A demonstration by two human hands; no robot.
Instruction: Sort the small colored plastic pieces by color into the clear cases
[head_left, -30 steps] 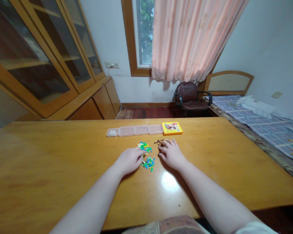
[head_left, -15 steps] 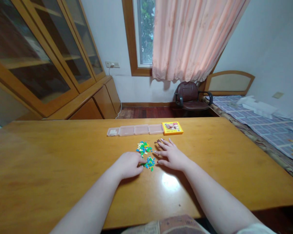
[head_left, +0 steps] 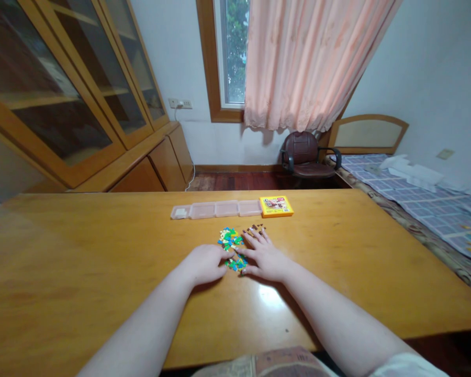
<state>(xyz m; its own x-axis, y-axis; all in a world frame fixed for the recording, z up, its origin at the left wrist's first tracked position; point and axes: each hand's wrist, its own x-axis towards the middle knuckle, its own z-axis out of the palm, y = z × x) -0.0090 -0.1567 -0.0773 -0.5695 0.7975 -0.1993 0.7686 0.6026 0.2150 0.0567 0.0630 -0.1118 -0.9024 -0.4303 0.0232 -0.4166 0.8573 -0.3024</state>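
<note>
Small green, blue and yellow building bricks lie in two loose piles on the wooden table. My left hand [head_left: 207,265] rests at the left side of the nearer pile [head_left: 235,263], its index finger reaching into the bricks and its thumb apart. From the right, my right hand [head_left: 265,260] lies spread over the table, thumb and index fingertip touching the same pile. The farther pile [head_left: 230,237], with cream bricks too, sits just beyond both hands. Several tiny brown bricks [head_left: 258,227] lie beyond my right fingertips. Neither hand visibly grips a brick.
A row of clear plastic trays [head_left: 214,209] stretches along the table's far side, ending at a yellow box [head_left: 277,206]. One small dark speck [head_left: 287,330] lies near the front edge. Beyond the table are a brown chair [head_left: 301,152] and a bed.
My right hand has slid left, its fingertips now at the nearer pile, which looks more spread toward the left hand. More brown bricks are uncovered. My left hand has barely moved.
</note>
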